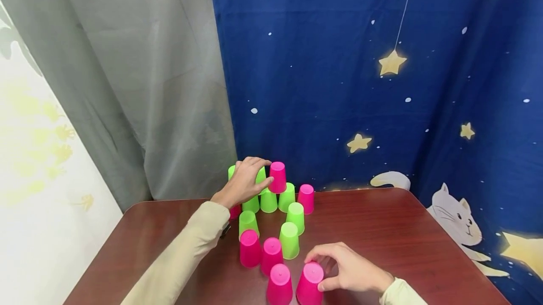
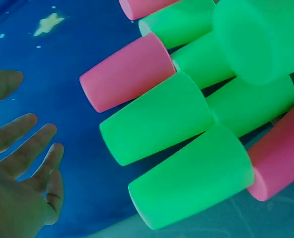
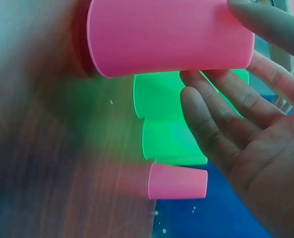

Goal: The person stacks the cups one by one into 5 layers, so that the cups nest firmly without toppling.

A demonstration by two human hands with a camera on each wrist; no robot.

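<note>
At the back of the table, my left hand [image 1: 246, 180] is raised beside an upside-down pink cup [image 1: 277, 177] that stands on top of green cups [image 1: 268, 201]. In the left wrist view, the left hand's fingers [image 2: 25, 134] are loosely spread, apart from that pink cup [image 2: 127, 74] and two upper green cups [image 2: 157, 119]. Near the front, my right hand [image 1: 349, 267] holds another upside-down pink cup [image 1: 310, 284] between thumb and fingers. The right wrist view shows the thumb on one side of this pink cup [image 3: 172, 37] and fingers on the other.
A pink cup [image 1: 280, 286] stands just left of the held one. More pink cups [image 1: 250, 248] and green cups [image 1: 289, 241] stand upside down between the hands. One pink cup [image 1: 306, 199] ends the back row. Behind the brown table [image 1: 373, 220] hangs a blue curtain [image 1: 305, 83].
</note>
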